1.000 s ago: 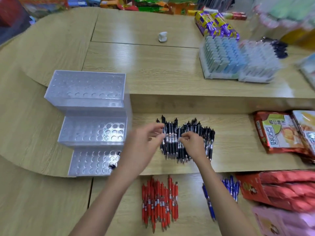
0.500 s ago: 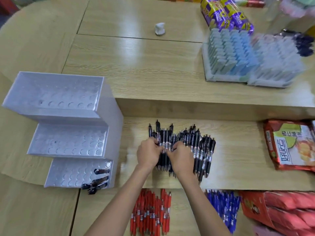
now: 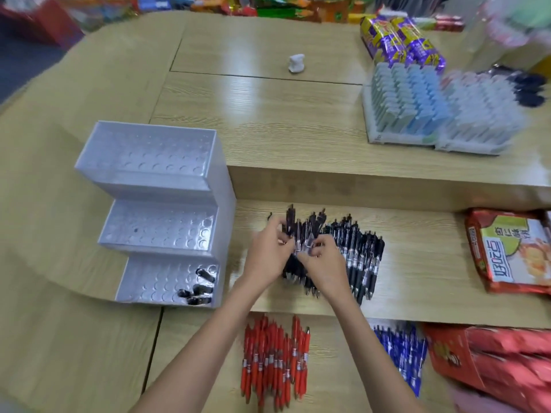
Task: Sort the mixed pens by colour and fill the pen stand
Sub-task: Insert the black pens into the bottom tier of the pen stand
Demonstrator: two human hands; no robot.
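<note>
Both grips work at the left end of the black pens [image 3: 357,251], which lie in a row on the bench [image 3: 268,120], just right of the pen stand [image 3: 167,216]. Our left grip [image 3: 269,257] and right grip [image 3: 323,263] are each clamped on a few of these pens, raised as one small bundle, we judge so that several load at once. The lowest tier [image 3: 149,284] already holds a few. Red pens [image 3: 274,359] and blue pens [image 3: 402,353] lie nearer us in separate groups, keeping the colours apart.
</note>
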